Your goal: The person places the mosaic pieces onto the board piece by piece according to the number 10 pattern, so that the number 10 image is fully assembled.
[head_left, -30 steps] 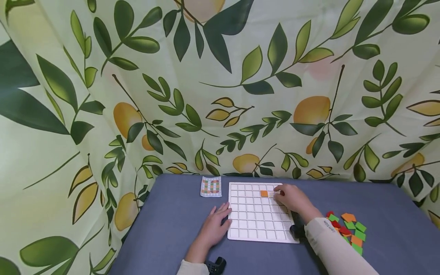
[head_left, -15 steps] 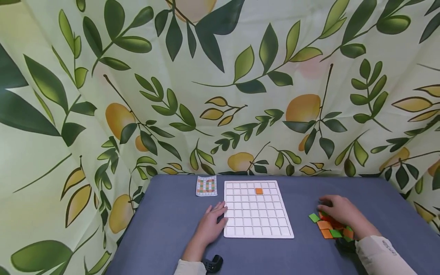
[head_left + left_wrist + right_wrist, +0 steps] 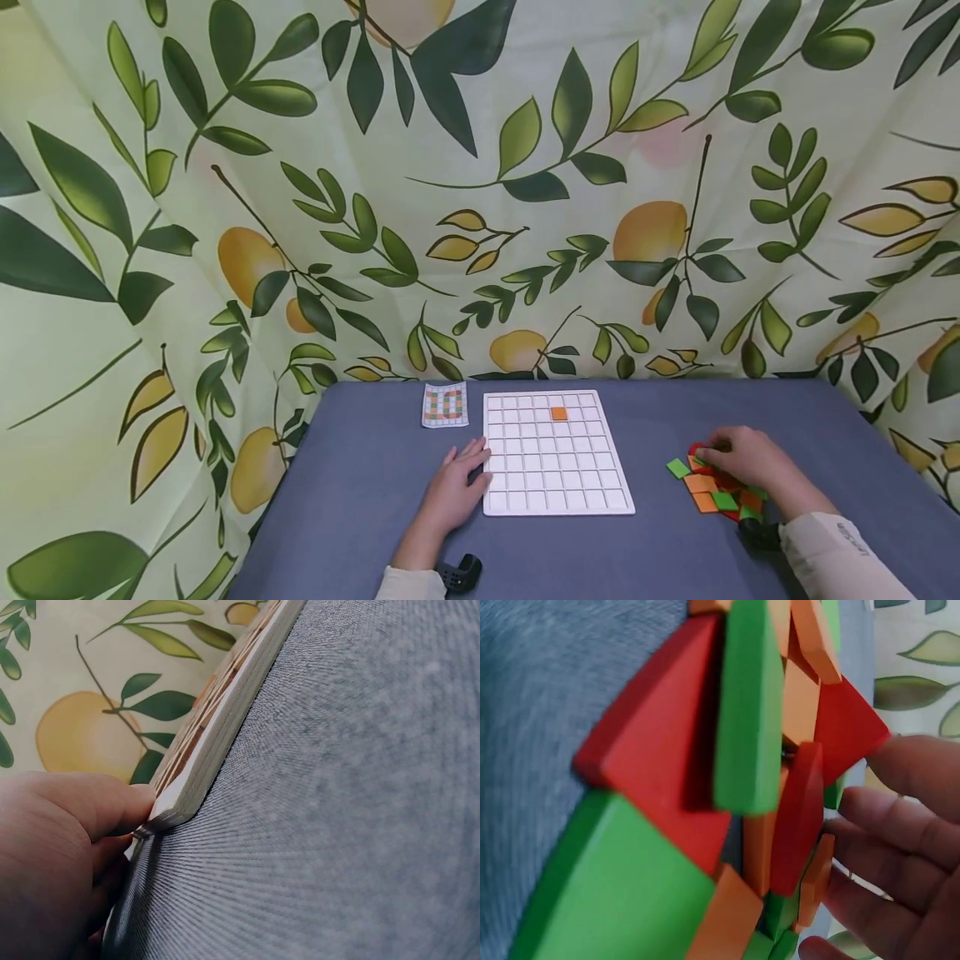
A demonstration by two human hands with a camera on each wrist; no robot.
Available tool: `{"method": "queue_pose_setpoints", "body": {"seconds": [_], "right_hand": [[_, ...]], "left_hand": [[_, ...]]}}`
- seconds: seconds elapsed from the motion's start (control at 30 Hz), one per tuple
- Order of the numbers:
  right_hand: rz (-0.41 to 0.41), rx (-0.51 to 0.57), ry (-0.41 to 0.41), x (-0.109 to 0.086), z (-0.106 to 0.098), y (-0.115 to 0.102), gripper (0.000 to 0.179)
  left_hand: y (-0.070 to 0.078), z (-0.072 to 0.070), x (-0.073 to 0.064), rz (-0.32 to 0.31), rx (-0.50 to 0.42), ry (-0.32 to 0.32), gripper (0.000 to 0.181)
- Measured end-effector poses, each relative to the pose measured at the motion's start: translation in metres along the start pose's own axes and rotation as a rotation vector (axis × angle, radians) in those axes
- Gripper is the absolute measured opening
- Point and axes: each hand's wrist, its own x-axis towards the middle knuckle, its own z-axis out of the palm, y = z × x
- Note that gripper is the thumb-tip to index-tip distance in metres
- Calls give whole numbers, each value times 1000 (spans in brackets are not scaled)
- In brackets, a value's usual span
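One orange tile (image 3: pixel 559 414) on grid board (image 3: pixel 555 458), head view; left hand (image 3: pixel 454 490) at board's left edge, fingers extended; right hand (image 3: pixel 752 458) at tile pile (image 3: pixel 701 483). Left wrist: thumb touching board. Right wrist: fingers bent, can't tell if gripping.

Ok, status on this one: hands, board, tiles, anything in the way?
Left hand touching white grid board at its left edge. Right hand at tile pile, grip unclear. One orange tile on board. Nothing seen blocking pile to board.
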Motion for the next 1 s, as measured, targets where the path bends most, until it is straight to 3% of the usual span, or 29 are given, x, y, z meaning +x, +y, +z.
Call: {"method": "queue_pose_setpoints", "body": {"seconds": [0.17, 0.4, 0.6, 0.77, 1.0], "right_hand": [[42, -86, 17, 1, 5, -17, 40], [46, -162, 38, 5, 10, -38, 26], [-6, -42, 24, 14, 10, -32, 23], [-127, 21, 66, 25, 16, -29, 19], [-189, 168, 32, 42, 21, -49, 14]], "left_hand": [[0, -1, -1, -3, 20, 0, 40], [-1, 2, -3, 0, 22, -13, 40], [-2, 1, -1, 3, 28, 1, 40], [-3, 2, 0, 5, 37, 1, 40], [-3, 2, 0, 10, 36, 3, 40]]}}
